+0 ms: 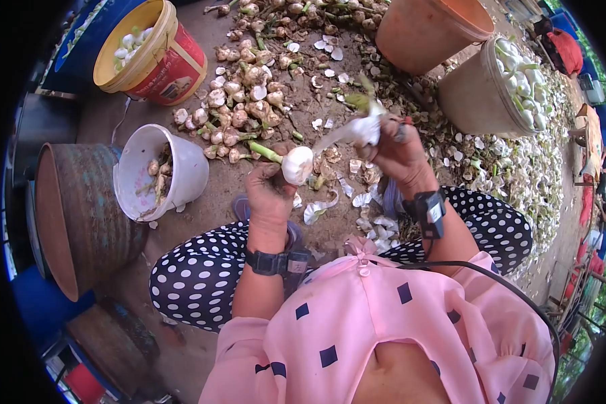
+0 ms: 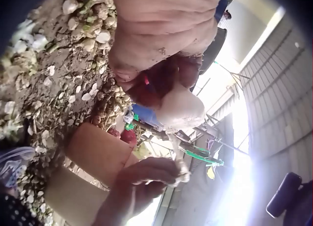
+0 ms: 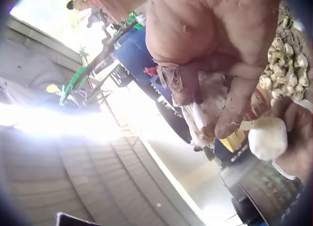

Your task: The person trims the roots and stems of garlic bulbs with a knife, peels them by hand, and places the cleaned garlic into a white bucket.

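Observation:
My left hand [image 1: 268, 194] holds a white garlic bulb [image 1: 297, 165] with a green stem pointing away to the upper left. Its outer skin is largely off, and the surface looks smooth in the right wrist view. To the right, my right hand [image 1: 400, 155] pinches a loose strip of pale garlic skin [image 1: 363, 130], which trails toward the bulb and is blurred at its end. In the right wrist view the crumpled skin [image 3: 208, 103] shows between the fingers. A red band sits on a finger of the right hand.
Unpeeled garlic bulbs [image 1: 239, 111] lie heaped on the ground ahead, with scattered skins [image 1: 512, 182] to the right. A white bucket [image 1: 198, 165], a yellow-and-red bucket [image 1: 188, 67] and a rusty drum [image 1: 94, 209] stand left. An orange bucket [image 1: 417, 34] and a bucket full of peeled bulbs [image 1: 475, 94] stand right.

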A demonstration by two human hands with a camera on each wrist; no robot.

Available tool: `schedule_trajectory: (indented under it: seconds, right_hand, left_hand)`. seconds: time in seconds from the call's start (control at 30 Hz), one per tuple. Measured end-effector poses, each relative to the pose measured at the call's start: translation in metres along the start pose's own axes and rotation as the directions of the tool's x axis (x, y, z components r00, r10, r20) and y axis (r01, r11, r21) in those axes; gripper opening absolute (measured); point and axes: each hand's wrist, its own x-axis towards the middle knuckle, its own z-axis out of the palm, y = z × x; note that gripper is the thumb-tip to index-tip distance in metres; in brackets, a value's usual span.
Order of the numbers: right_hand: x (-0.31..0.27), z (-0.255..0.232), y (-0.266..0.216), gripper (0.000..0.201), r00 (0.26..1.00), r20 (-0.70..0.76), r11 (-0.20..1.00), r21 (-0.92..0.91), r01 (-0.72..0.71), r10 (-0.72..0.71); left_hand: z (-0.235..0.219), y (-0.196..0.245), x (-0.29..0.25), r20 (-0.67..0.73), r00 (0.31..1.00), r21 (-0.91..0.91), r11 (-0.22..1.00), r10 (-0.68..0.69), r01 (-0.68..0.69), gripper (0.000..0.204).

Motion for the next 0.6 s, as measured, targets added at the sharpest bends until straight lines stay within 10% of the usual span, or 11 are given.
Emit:
schedule_trajectory:
  seconds: [0.07, 0.1, 0.13, 0.2, 0.27, 0.33, 0.4, 0.47, 0.5, 0.53, 0.6]
  right_hand:
    - [-0.004, -0.039, -0.009, 0.038, 0.994, -0.110, 0.982, -0.189, -0.006, -0.015]
    - [0.000, -0.070, -0.013, 0.039, 0.949, -0.289, 0.705, -0.646, -0.292, 0.128]
    - [0.009, -0.071, -0.017, 0.041, 0.852, -0.503, 0.173, -0.835, -0.522, 0.144]
    - [0.002, -0.071, -0.001, 0.056, 0.862, -0.502, -0.766, -0.525, -0.371, -0.074]
    - [0.013, -0.072, 0.018, 0.068, 0.991, -0.122, -0.055, -0.991, -0.126, -0.062]
    - [0.033, -0.012, 0.024, 0.064, 0.986, -0.059, 0.566, -0.813, -0.137, 0.154]
    - [0.056, -0.015, 0.015, 0.060, 0.978, -0.099, 0.520, -0.834, -0.183, 0.185]
    - [0.081, -0.011, -0.025, 0.055, 0.965, -0.188, 0.595, -0.803, -0.045, -0.180]
    - [0.098, -0.024, -0.065, 0.055, 0.988, -0.029, 0.933, -0.333, 0.134, -0.152]
    - [0.109, -0.056, -0.105, 0.054, 0.989, 0.061, 0.986, 0.110, 0.125, -0.132]
    - [0.143, -0.037, -0.148, 0.054, 0.835, 0.168, 0.849, 0.028, 0.528, -0.524]
  left_hand:
    - [0.004, 0.001, 0.001, 0.207, 0.978, -0.147, 0.989, 0.000, 0.031, 0.031]
    - [0.008, -0.001, 0.001, 0.109, 0.992, -0.164, 0.985, 0.066, -0.047, 0.028]
    - [0.012, -0.002, 0.001, 0.110, 0.992, -0.164, 0.985, 0.063, -0.045, 0.028]
    - [0.019, 0.000, 0.004, -0.022, 0.994, -0.059, 0.992, 0.107, -0.108, 0.028]
    - [0.005, -0.009, 0.018, -0.016, 0.977, 0.209, 0.956, 0.212, -0.204, 0.028]
    - [0.002, -0.019, 0.028, 0.027, 0.990, 0.432, 0.892, 0.139, -0.137, 0.040]
    - [0.030, -0.022, 0.025, 0.067, 0.961, 0.510, 0.819, 0.268, -0.264, 0.066]
    - [0.030, -0.010, 0.032, 0.072, 0.956, 0.449, 0.846, 0.286, -0.287, 0.065]
    - [0.023, -0.007, 0.036, 0.062, 0.954, 0.445, 0.848, 0.292, -0.289, 0.065]
    - [0.012, -0.005, 0.041, -0.023, 0.959, 0.467, 0.852, 0.281, -0.238, 0.064]
    - [-0.008, -0.006, 0.049, -0.117, 0.954, 0.482, 0.856, 0.276, -0.188, 0.063]
